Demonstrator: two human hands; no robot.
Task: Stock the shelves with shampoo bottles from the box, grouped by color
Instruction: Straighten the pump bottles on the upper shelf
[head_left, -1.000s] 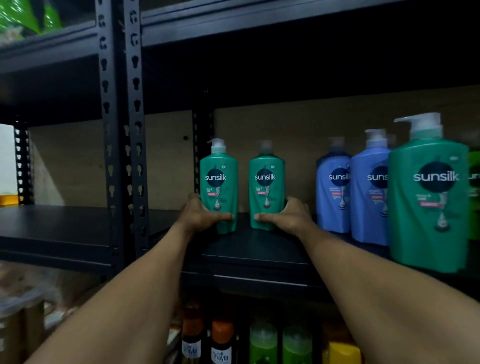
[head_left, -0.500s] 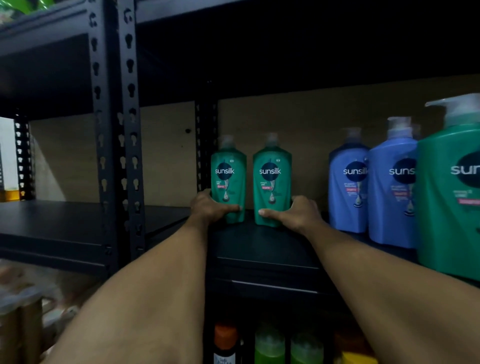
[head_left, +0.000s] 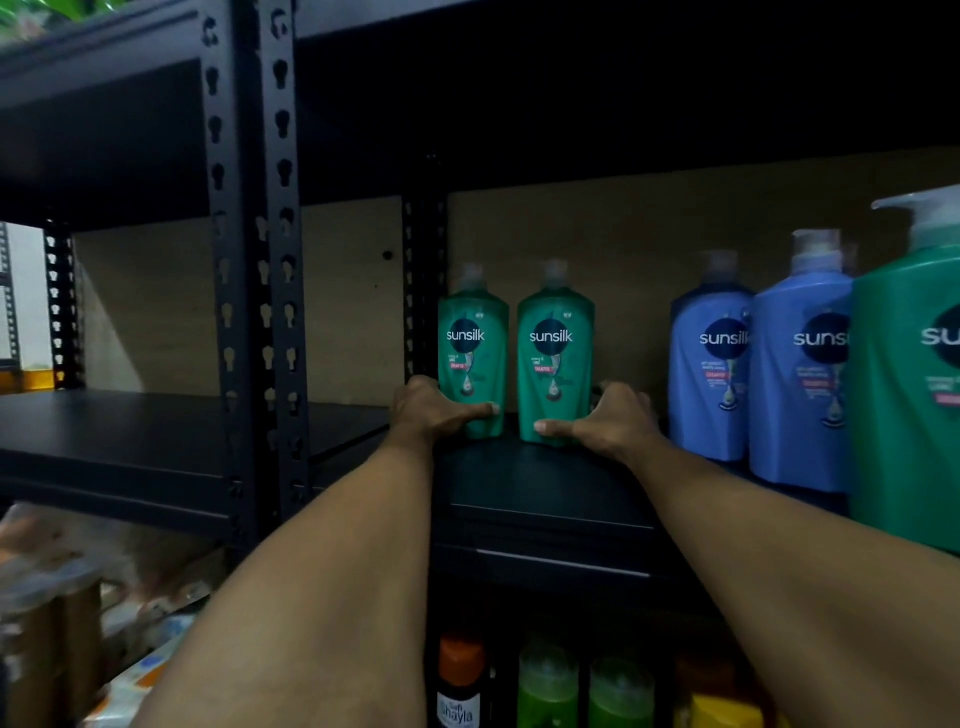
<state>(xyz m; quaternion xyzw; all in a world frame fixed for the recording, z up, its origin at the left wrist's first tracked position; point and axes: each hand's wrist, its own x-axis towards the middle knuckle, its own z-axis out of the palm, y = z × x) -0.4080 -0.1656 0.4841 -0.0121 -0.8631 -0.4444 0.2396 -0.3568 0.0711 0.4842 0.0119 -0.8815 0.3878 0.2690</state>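
Note:
Two green shampoo bottles stand upright side by side at the back of the black shelf (head_left: 545, 483). My left hand (head_left: 431, 415) grips the base of the left green bottle (head_left: 474, 343), thumb across its front. My right hand (head_left: 608, 423) grips the base of the right green bottle (head_left: 555, 348) the same way. To the right stand two blue shampoo bottles (head_left: 709, 364) (head_left: 800, 374), and a large green pump bottle (head_left: 909, 374) is nearest me at the right edge. The box is out of view.
A black perforated upright post (head_left: 249, 260) divides this shelf from a bare shelf board (head_left: 130, 431) on the left. Below are orange-capped and green bottles (head_left: 548, 686). Blurred packaged goods (head_left: 52, 623) lie at lower left. Another shelf runs overhead.
Both hands have pushed the two green bottles further back on the shelf. The view has shifted, so the blue and large green bottles sit further right.

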